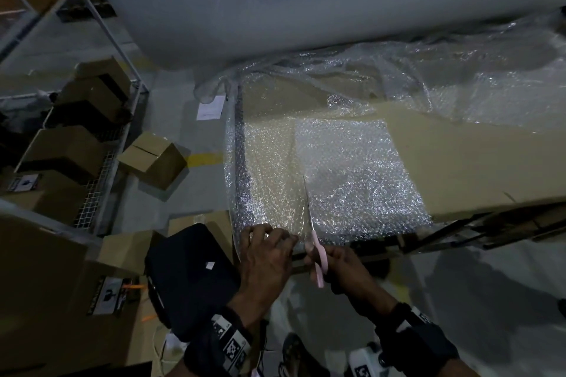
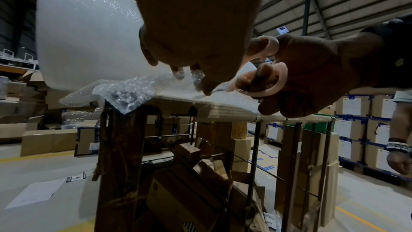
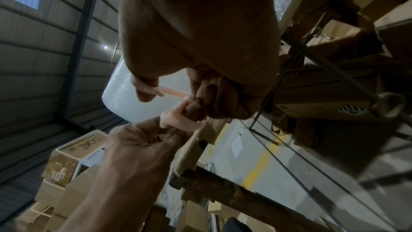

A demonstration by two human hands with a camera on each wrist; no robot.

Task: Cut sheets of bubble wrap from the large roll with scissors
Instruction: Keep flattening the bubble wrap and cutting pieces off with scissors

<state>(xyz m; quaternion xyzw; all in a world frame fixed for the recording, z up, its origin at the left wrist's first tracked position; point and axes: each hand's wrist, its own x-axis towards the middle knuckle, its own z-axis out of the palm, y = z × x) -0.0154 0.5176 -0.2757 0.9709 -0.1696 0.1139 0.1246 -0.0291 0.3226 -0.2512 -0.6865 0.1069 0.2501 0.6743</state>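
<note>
With your left hand [image 1: 266, 246] pinching the bubble wrap [image 1: 352, 174] at the table's [image 1: 477, 162] near edge and your right hand [image 1: 343, 269] gripping the scissors [image 1: 315, 249], the cut looks barely begun.

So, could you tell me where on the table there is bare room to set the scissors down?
The bare cardboard top, right of the flat bubble wrap and below the crumpled wrap, is free. The near-left corner is crowded: the left hand pinches the wrap there and the right hand works the scissors.
</note>
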